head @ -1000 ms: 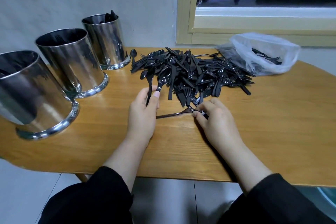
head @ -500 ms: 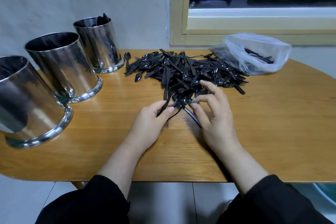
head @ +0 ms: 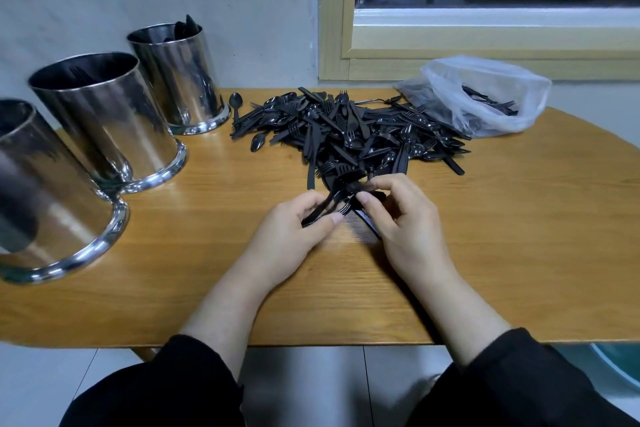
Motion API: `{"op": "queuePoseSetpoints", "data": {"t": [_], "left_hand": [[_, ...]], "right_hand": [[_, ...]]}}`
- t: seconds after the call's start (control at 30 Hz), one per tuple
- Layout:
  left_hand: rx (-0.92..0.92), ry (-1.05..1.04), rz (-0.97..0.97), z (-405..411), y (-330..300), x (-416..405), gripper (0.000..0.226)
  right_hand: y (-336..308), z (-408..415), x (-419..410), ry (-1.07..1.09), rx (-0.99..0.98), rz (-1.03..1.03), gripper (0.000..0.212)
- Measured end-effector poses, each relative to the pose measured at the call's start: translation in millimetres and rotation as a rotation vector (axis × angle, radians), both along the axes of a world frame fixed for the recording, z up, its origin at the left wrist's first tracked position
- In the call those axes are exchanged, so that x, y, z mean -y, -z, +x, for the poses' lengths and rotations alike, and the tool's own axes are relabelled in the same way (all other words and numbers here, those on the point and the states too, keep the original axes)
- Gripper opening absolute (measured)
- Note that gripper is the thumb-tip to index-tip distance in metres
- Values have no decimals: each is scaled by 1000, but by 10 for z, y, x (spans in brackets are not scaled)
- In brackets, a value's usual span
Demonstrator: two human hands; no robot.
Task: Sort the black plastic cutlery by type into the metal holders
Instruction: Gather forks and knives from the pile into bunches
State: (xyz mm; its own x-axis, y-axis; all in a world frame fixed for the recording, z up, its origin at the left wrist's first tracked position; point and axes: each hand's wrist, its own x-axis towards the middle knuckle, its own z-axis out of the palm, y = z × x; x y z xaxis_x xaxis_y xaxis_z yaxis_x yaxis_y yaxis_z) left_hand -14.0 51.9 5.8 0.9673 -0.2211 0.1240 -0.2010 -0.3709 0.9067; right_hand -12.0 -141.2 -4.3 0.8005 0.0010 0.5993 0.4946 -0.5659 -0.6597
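A heap of black plastic cutlery [head: 349, 130] lies in the middle back of the wooden table [head: 502, 236]. Three shiny metal holders stand at the left: the near holder [head: 45, 204], the middle holder [head: 107, 121] with fork tines showing inside, and the far holder [head: 176, 76] with black pieces sticking out. At the heap's near edge my left hand [head: 291, 236] grips a small bunch of black forks [head: 332, 198] by their handles. My right hand [head: 405, 222] pinches another fork against that bunch with thumb and fingertips.
A clear plastic bag [head: 485, 94] holding more black cutlery lies at the back right under a window frame [head: 485, 52]. A single spoon [head: 235, 104] lies beside the far holder. A wall stands behind the table.
Both hands came together at the heap's near edge. The left hand took hold of forks, and the right hand went from a lone fork on the table to pinching one at the bunch.
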Motion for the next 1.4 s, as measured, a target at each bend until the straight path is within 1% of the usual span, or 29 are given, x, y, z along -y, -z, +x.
{"op": "queuePoseSetpoints", "data": {"t": [0.13,0.23,0.3,0.33,0.4,0.47,0.63,0.67,0.73,0.87,0.93,1.0,1.03,1.1,1.17,1.2,1.33,1.4], "left_hand": [[5,-18,4,-8,-10,-9,24],[39,-140,2,-12,-13,2,33],[54,-236,-60,20,6,-20,34],[43,-279,-127,42,18,-36,35],[12,-344,-231,81,36,-60,35],[1,-374,-261,102,37,-56,34],[-7,-395,-308,123,51,-62,32],[-8,-392,-308,125,52,-62,32],[-6,-381,-299,124,40,-52,32],[-14,-377,-296,126,34,-50,30],[-13,-378,-301,130,39,-57,31],[-16,-375,-307,130,42,-58,30],[-18,-373,-309,133,46,-58,30],[-15,-373,-316,139,52,-61,29],[-15,-369,-335,140,55,-66,30],[-18,-366,-348,141,58,-69,31],[-33,-358,-414,144,65,-94,29],[-38,-352,-429,144,65,-102,26]], "right_hand": [[15,30,9,3,-55,-15,11],[22,44,18,20,-95,56,14],[31,57,32,63,-113,85,13],[35,77,41,78,-121,68,12],[16,137,66,80,-129,-67,15],[-44,245,106,42,-113,-266,23],[-274,636,90,-13,11,-810,56],[-302,701,76,-28,25,-903,57],[-328,810,59,-63,51,-1031,52],[-290,914,56,-108,118,-1164,40],[-282,918,75,-116,136,-1168,33],[-287,913,113,-123,150,-1151,31],[-294,899,136,-125,153,-1136,34],[-308,870,177,-120,172,-1077,47],[-335,850,203,-99,209,-974,55],[-366,841,206,-94,232,-903,52],[-667,719,186,-93,337,-596,26],[-884,612,169,-64,326,-433,20]]}}
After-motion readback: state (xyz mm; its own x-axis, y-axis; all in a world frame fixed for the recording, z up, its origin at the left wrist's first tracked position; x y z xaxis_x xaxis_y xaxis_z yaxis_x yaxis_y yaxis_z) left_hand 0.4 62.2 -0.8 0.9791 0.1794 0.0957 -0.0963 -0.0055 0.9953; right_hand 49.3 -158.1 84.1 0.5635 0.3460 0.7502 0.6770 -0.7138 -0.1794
